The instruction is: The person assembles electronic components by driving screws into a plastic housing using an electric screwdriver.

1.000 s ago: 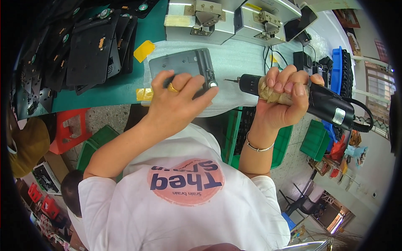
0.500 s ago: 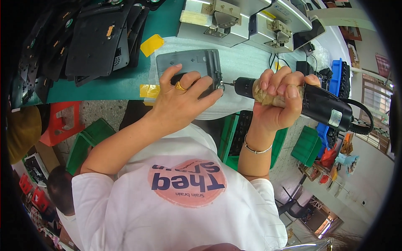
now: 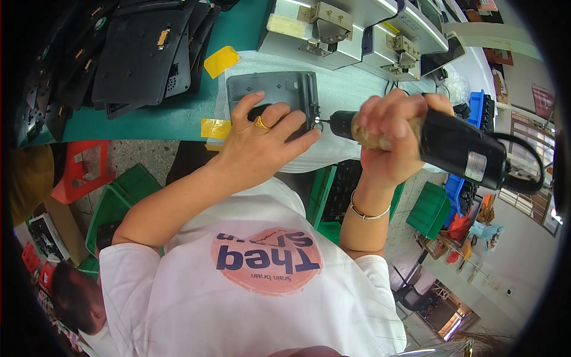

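Note:
A dark grey plastic housing (image 3: 270, 84) lies on a pale sheet on the bench. My left hand (image 3: 256, 149), with a gold ring, holds it down, fingers bent over its face and thumb by its right edge. Wrapped round the taped grip of a black corded electric screwdriver (image 3: 467, 152) is my right hand (image 3: 389, 128), somewhat blurred. The tool lies nearly level, its thin bit (image 3: 325, 121) pointing left at a small round metal part (image 3: 318, 124) on the housing's right edge, by my left fingertips. Whether the bit touches a screw there is too small to tell.
Several black panels (image 3: 137, 59) are stacked at the far left on the green mat (image 3: 113, 126). Yellow tape pieces (image 3: 220, 62) lie beside the housing. Metal machines (image 3: 324, 30) stand behind it. A green crate (image 3: 321, 196) is below the bench edge; a blue bin (image 3: 476, 107) stands right.
My right hand and the screwdriver have shifted slightly, the tool's rear tipping downward and right. The bit stays at the housing's edge. The whole view has moved a little.

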`<state>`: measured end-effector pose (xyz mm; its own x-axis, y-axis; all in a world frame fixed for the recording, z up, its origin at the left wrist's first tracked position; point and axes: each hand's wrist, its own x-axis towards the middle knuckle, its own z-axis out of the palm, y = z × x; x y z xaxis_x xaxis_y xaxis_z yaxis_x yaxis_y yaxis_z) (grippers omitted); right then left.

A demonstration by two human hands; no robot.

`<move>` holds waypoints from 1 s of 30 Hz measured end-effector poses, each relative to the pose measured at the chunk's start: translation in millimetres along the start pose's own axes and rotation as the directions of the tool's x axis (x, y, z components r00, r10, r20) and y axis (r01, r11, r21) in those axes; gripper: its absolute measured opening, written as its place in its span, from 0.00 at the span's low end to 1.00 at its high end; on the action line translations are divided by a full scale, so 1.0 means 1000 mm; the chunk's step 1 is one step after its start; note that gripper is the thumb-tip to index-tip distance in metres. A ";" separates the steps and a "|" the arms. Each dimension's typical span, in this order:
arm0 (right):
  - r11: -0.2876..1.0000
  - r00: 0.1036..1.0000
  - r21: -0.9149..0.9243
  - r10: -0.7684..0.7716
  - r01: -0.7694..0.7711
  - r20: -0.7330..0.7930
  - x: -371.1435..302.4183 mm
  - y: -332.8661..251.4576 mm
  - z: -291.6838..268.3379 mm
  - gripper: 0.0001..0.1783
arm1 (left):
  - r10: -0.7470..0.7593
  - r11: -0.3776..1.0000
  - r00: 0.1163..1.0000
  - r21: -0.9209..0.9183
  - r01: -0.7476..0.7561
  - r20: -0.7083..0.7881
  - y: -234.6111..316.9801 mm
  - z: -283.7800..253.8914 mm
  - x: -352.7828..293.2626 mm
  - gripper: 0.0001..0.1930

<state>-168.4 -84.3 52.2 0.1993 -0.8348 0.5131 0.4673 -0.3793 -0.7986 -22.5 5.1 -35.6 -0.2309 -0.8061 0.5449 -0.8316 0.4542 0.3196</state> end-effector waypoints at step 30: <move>0.957 0.957 0.006 -0.289 0.289 0.025 0.075 0.015 0.028 0.23 | 0.022 0.999 0.998 -0.024 -0.021 0.060 -0.002 -0.006 0.003 0.17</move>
<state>-122.1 -141.7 87.7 0.0767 -0.6793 0.7299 0.5105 -0.6020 -0.6140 -18.8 3.9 -29.4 -0.2793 -0.8171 0.5044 -0.8141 0.4800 0.3268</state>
